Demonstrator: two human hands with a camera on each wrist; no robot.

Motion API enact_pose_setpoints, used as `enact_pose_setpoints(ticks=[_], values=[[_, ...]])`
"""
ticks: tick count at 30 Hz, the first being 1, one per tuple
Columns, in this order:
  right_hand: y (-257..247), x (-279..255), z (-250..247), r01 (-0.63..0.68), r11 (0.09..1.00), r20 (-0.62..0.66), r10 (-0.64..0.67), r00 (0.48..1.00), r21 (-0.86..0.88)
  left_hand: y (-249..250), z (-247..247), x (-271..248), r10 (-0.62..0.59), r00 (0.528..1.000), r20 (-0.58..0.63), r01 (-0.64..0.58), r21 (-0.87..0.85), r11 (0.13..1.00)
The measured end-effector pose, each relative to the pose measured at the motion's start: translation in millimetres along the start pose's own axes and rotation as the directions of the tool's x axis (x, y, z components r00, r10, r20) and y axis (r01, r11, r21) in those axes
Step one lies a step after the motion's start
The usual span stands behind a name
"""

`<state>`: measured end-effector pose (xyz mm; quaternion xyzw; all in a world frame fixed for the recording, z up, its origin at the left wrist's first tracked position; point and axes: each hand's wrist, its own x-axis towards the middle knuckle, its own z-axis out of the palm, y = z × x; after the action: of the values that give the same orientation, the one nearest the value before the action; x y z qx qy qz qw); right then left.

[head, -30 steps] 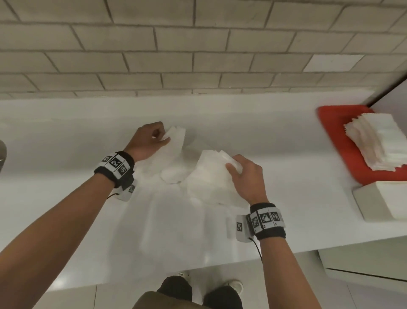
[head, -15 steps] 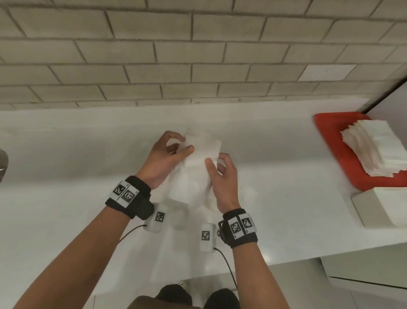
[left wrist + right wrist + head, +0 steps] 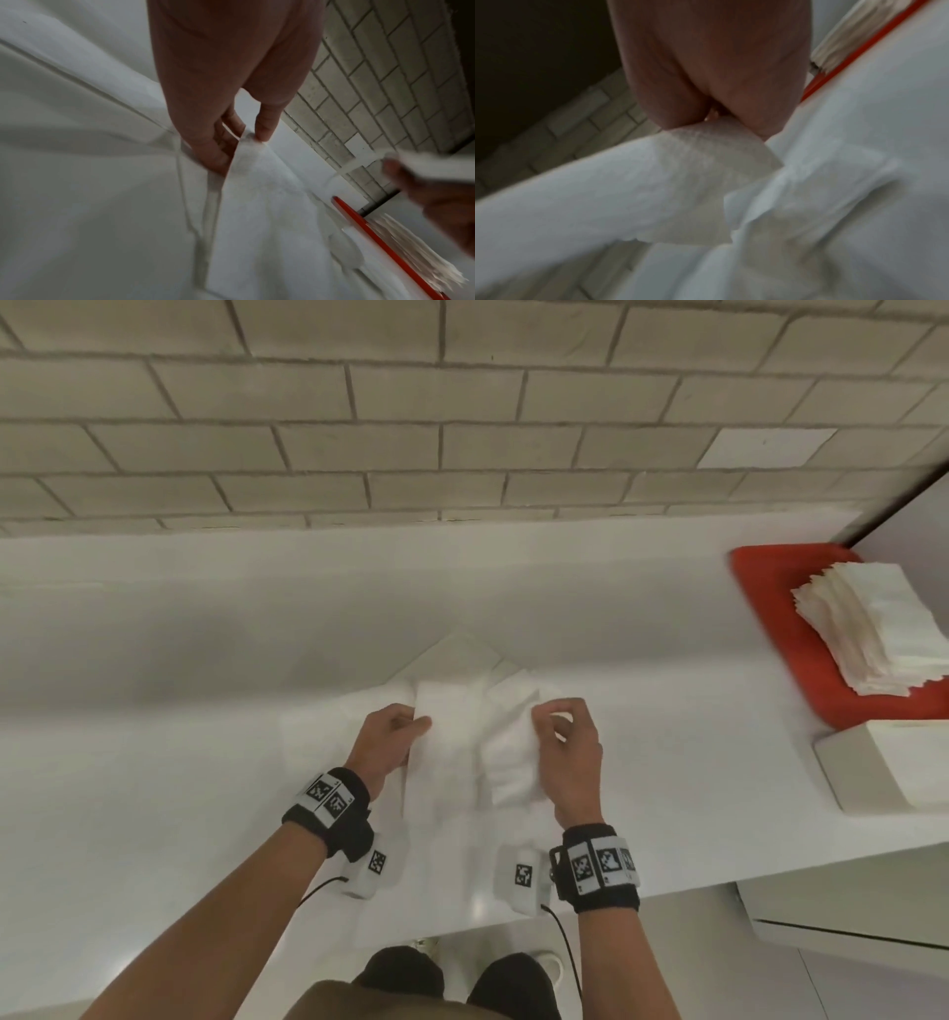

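A white paper napkin (image 3: 464,726) hangs just above the white counter (image 3: 179,711), partly folded and held at both sides. My left hand (image 3: 395,731) pinches its left edge between thumb and fingers; the left wrist view shows the napkin (image 3: 257,182) pinched at its corner by that left hand (image 3: 246,138). My right hand (image 3: 560,737) pinches the napkin's right edge, with the fingers curled. In the right wrist view the napkin (image 3: 706,172) is blurred, with its fold under my right hand (image 3: 721,119). A flat white sheet (image 3: 462,654) lies on the counter behind the napkin.
A red tray (image 3: 770,618) at the right end of the counter carries a stack of white napkins (image 3: 873,629). A white box (image 3: 883,762) sits in front of it near the counter's edge. A brick wall (image 3: 462,403) backs the counter. My legs and shoes show below the front edge.
The hands came together from apart, folding the napkin, then drew back toward me and slightly apart. The napkin now hangs lower, nearer the counter's front edge.
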<state>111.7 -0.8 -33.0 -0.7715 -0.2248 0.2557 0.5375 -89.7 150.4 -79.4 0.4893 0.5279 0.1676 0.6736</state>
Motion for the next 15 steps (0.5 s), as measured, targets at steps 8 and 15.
enact_pose_setpoints(ticks=[8, 15], values=[[-2.9, -11.6, 58.7, -0.047, 0.999, 0.044, 0.046, 0.998, 0.018, -1.4, 6.4, -10.5, -0.022, 0.999, 0.028, 0.024, -0.058, 0.998], [16.8, -18.5, 88.3, -0.088, 0.976, 0.02, 0.094, 0.995, -0.201, 0.5, 10.5, -19.1, -0.043, 0.999, -0.002, 0.043, -0.047, 0.998]])
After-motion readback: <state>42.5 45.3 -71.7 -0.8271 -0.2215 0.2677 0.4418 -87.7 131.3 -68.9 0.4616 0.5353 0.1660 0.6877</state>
